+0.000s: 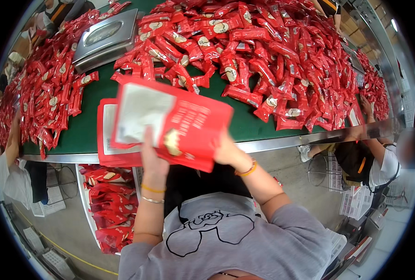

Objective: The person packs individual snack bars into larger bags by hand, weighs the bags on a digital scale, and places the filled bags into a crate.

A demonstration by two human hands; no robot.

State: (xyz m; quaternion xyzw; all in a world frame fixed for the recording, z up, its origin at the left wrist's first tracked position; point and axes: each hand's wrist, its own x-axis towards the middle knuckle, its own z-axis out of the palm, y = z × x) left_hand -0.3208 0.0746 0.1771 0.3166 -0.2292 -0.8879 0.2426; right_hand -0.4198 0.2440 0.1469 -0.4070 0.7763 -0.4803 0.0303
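Observation:
A flat red plastic pouch [197, 115] with a whitish panel and printing is held tilted in front of me, slightly blurred. My left hand [154, 159] grips its near-left side, thumb lying across the front. At the pouch's right edge is my right hand [225, 148], closed on that edge, its fingers mostly hidden. Beneath the held pouch, a stack of similar red pouches [106, 154] rests at the front edge of the green conveyor belt [85, 136]. Small red wrapped snack packets [242, 73] lie heaped beyond the pouch.
A metal weighing scale [106, 36] sits among the packets. Below the metal belt edge [274, 142], a white crate [88, 210] holds several filled red pouches [111, 210]. One co-worker [382, 164] works at the right, another [10, 171] at the left. White crates [356, 201] stand at right.

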